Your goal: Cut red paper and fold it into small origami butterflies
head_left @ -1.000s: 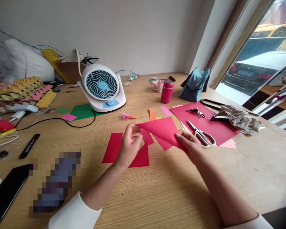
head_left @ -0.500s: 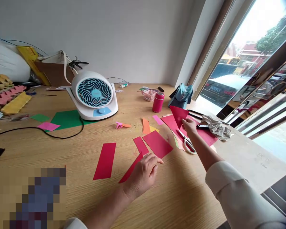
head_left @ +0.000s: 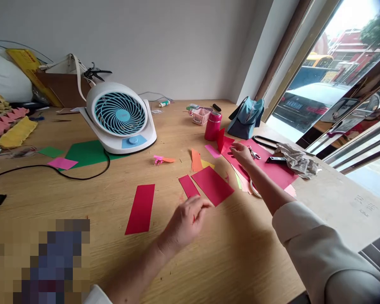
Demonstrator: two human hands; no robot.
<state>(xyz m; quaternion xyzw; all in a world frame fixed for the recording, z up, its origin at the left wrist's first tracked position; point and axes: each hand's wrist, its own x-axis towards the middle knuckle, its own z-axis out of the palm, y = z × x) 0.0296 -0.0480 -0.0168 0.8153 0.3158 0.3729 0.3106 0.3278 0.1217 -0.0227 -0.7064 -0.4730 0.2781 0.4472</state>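
My left hand (head_left: 188,217) is closed low over the wooden table (head_left: 95,261). A small bit of red paper (head_left: 194,219) shows between its fingers; the rest is hidden. Just beyond it lie a narrow red strip (head_left: 189,186) and a larger red rectangle (head_left: 213,185), with another red strip (head_left: 139,209) to the left. My right hand (head_left: 242,153) hovers with its fingers apart above large red sheets (head_left: 272,162). Left of its fingertips, a folded red piece (head_left: 221,140) stands up, not touching them. My right forearm partly covers the scissors' white handle (head_left: 255,190).
A white fan (head_left: 120,116) stands at the back left, its black cord curving over green paper (head_left: 85,153). Behind the red sheets are a red flask (head_left: 213,126), a pink basket (head_left: 200,116) and a blue bag (head_left: 247,118). A crumpled cloth (head_left: 299,160) lies on the right.
My right hand has let go of the folded red piece, which now stands left of it. The red strip that stuck out under my left hand has almost gone from sight. The view has shifted slightly.
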